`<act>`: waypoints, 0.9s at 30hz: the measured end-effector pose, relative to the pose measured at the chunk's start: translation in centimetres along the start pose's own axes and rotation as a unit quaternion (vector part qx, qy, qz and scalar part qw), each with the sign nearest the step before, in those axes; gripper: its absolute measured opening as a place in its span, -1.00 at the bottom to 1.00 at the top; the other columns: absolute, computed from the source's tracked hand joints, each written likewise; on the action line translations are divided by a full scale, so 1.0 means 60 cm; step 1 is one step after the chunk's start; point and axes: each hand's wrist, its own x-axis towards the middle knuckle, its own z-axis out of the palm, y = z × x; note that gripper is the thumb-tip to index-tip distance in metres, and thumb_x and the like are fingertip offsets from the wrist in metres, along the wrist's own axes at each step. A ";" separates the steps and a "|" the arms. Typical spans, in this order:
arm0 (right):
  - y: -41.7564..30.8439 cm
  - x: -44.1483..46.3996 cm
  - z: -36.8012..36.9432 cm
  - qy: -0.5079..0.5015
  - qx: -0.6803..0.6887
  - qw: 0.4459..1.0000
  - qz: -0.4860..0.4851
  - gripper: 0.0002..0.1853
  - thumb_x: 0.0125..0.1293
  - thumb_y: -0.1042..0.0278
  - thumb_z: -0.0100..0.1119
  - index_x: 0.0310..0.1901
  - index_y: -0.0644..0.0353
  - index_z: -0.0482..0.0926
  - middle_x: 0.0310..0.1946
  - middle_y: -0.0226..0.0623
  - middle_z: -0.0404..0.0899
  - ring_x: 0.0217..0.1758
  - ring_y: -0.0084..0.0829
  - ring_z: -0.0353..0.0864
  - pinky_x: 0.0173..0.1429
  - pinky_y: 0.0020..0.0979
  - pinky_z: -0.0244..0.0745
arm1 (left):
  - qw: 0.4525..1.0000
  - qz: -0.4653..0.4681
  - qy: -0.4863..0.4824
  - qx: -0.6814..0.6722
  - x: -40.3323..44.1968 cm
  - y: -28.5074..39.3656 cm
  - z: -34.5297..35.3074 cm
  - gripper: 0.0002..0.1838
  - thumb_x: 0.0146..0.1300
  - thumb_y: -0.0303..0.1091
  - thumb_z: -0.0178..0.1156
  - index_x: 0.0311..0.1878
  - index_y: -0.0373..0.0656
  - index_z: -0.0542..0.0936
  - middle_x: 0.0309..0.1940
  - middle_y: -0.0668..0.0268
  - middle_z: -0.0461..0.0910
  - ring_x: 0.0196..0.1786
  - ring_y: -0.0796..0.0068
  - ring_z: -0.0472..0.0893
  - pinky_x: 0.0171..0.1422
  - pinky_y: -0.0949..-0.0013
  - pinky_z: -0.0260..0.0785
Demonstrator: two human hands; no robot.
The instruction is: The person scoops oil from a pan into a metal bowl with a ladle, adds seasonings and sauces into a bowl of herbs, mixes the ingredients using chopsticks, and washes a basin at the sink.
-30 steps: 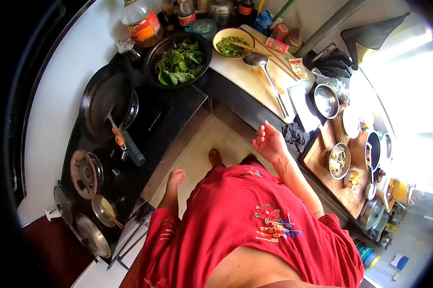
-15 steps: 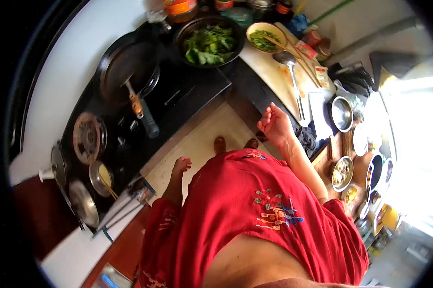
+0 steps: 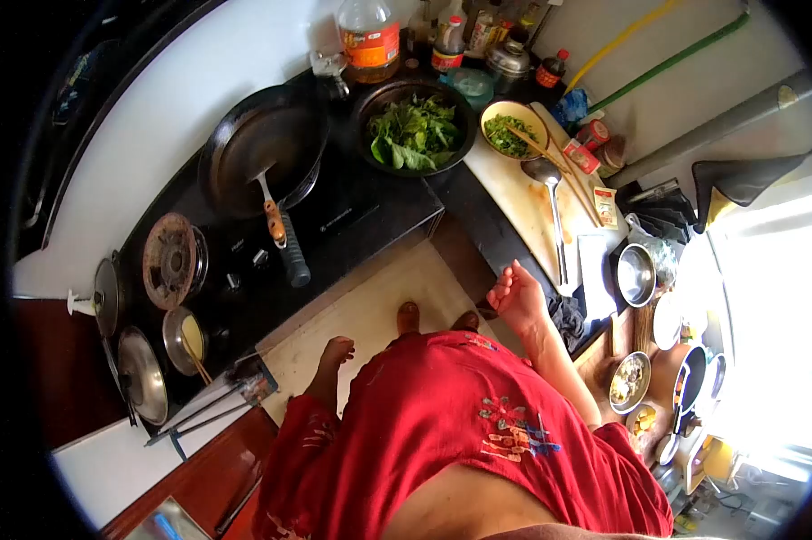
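Observation:
My right hand [image 3: 517, 301] hangs in front of the counter corner, empty, palm up, its fingers loosely curled and slightly apart. Nearest to it are a crumpled dark cloth [image 3: 566, 321] and the white cutting board [image 3: 507, 200], on which a metal ladle [image 3: 554, 211] lies. Low by the stove front is my left hand [image 3: 336, 353], also empty, fingers loosely bent. On the black stove [image 3: 347, 229] a dark wok [image 3: 235, 148] holds a spatula [image 3: 275, 220]. Beside it stands a black pan of green leaves [image 3: 410, 135]. Neither hand touches these things.
Chopped greens and chopsticks are in a yellow-rimmed bowl [image 3: 514, 119]. Bottles and an oil jug [image 3: 370, 47] line the back corner. At left are a small pot [image 3: 178, 340] and lids [image 3: 142, 376]. Several bowls and pans, including a steel bowl [image 3: 636, 275], sit at right.
The view has tilted up, so the counter items sit lower in the picture and more of the back bottles show. Both hands stay empty; my right hand's fingers look slightly more curled.

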 end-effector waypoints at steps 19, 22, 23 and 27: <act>-0.016 -0.045 -0.041 0.005 0.038 0.998 -0.051 -0.71 0.35 0.08 -0.07 -0.47 0.02 0.41 -0.65 -0.59 0.35 -0.59 -0.59 0.32 -0.25 -0.39 0.38 | 0.962 0.257 -0.093 0.026 -0.083 0.242 0.100 -0.74 0.22 -0.26 0.12 -0.09 -0.18 0.53 -0.32 0.37 0.58 -0.33 0.60 0.53 -0.25 0.50 0.36; -0.020 -0.019 -0.079 -0.072 -0.002 0.997 -0.041 -0.70 0.36 0.00 -0.11 -0.22 0.05 0.46 -0.38 -0.45 0.49 -0.34 -0.50 0.46 -0.07 -0.32 0.37 | 0.935 0.324 -0.143 0.021 -0.197 0.357 0.157 -0.65 0.27 -0.23 0.11 0.06 -0.18 0.47 -0.16 0.33 0.57 -0.18 0.53 0.55 0.00 0.46 0.37; -0.021 -0.011 -0.089 -0.108 -0.019 0.993 -0.036 -0.64 0.37 -0.03 -0.14 -0.10 0.07 0.48 -0.24 -0.38 0.56 -0.21 -0.45 0.52 0.01 -0.28 0.37 | 0.913 0.363 -0.183 0.027 -0.209 0.376 0.171 -0.56 0.27 -0.19 0.11 0.16 -0.16 0.39 0.00 0.24 0.47 0.00 0.43 0.47 0.10 0.38 0.32; -0.017 -0.080 0.051 -0.107 -0.221 0.960 -0.135 -0.37 0.37 -0.21 -0.37 0.36 -0.07 -0.02 0.37 -0.31 -0.03 0.38 -0.24 0.05 0.36 -0.13 0.01 | 0.833 0.502 -0.225 0.059 -0.326 0.463 0.236 -0.24 0.27 -0.02 0.06 0.40 -0.13 0.01 0.39 0.05 -0.04 0.44 0.20 -0.04 0.41 0.19 -0.06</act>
